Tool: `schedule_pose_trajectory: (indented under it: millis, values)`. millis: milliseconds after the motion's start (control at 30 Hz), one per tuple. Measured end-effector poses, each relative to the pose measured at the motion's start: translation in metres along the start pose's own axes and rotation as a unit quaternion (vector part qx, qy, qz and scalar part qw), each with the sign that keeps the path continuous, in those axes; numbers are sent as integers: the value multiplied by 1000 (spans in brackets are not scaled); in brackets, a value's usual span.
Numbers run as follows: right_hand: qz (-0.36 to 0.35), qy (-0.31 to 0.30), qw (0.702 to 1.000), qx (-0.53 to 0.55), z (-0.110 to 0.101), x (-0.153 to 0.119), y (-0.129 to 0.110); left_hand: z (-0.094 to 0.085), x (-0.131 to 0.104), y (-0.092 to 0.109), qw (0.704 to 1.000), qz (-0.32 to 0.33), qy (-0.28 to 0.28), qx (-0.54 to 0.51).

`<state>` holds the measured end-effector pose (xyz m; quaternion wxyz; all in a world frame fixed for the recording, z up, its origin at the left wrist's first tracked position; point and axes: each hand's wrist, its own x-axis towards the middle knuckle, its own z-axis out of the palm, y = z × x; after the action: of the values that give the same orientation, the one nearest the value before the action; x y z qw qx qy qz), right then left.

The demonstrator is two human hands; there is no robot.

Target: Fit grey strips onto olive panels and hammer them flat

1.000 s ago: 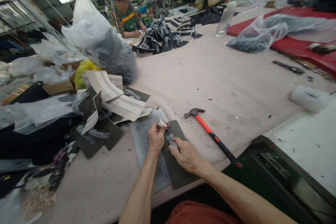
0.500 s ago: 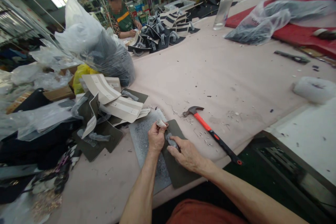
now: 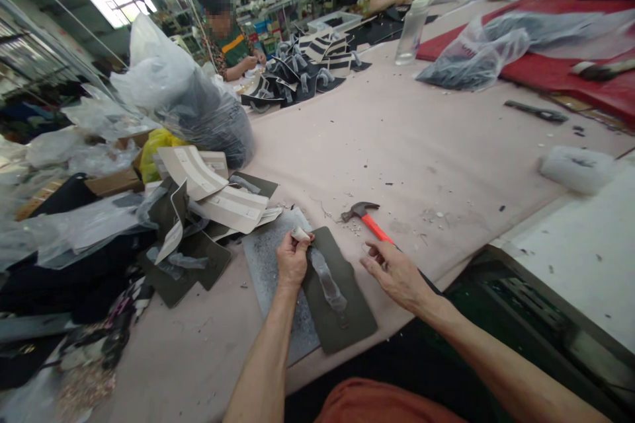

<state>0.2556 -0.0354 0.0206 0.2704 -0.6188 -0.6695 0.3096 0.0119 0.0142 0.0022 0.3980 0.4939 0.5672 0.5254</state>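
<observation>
At the panel (image 3: pixel 350 284), the left hand (image 3: pixel 292 262) pinches a white cylinder (image 3: pixel 299 233) in its fingers (image 3: pixel 303 244) — the right hand (image 3: pixel 397 272) (fingers loose, parted) is at the hammer (image 3: pixel 376 225).

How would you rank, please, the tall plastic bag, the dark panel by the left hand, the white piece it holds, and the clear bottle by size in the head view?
1. Tall plastic bag
2. Dark panel
3. Clear bottle
4. White piece
Apparent size only; distances from the camera differ.
</observation>
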Motion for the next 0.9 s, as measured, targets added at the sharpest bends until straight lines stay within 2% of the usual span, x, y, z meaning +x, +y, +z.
schedule_pose_trajectory:
  millis: [67, 133, 200, 267, 300, 367, 400, 467, 533, 600, 633, 700, 767, 833, 900]
  values:
    - [-9, 47, 995, -93, -7, 3, 15, 0, 0, -1, 1000, -2, -3, 2]
    - [-4, 71, 977, -201, -15, 8, 26, 1, 0, -1, 1000, -2, -4, 3]
    - [25, 55, 963, -264, -22, 14, 33, 2, -1, 0, 1000, 1, -1, 18]
    - [62, 14, 966, -251, -28, 19, 33, 4, -2, 1, 999, 7, 5, 37]
    - [89, -11, 973, -213, -30, 22, 31, 5, -2, 1, 999, 10, 8, 44]
    - [178, -72, 980, -44, -32, 27, 23, 6, -4, 2, 998, 17, 8, 55]
    - [224, -108, 967, 60, -32, 29, 18, 6, -4, 2, 998, 22, 7, 60]
    - [284, -175, 914, 231, -33, 32, 4, 6, -6, 3, 997, 33, 7, 72]
    - [300, -205, 882, 301, -35, 35, -14, 5, -7, 4, 995, 44, 3, 86]
    - [281, -188, 888, 312, -40, 36, -36, 3, -8, 7, 993, 55, -6, 101]
    - [253, -164, 904, 303, -44, 36, -47, 2, -8, 8, 992, 60, -12, 107]
    - [144, -96, 957, 232, -52, 35, -68, 2, -9, 9, 991, 66, -20, 114]
    - [12, -26, 995, 95, -59, 33, -82, 1, -10, 7, 990, 67, -27, 120]
    - [-78, -9, 995, -57, -62, 31, -87, 1, -10, 5, 989, 68, -33, 129]
    - [-121, -69, 974, -179, -66, 32, -87, 1, -11, 3, 987, 71, -36, 141]
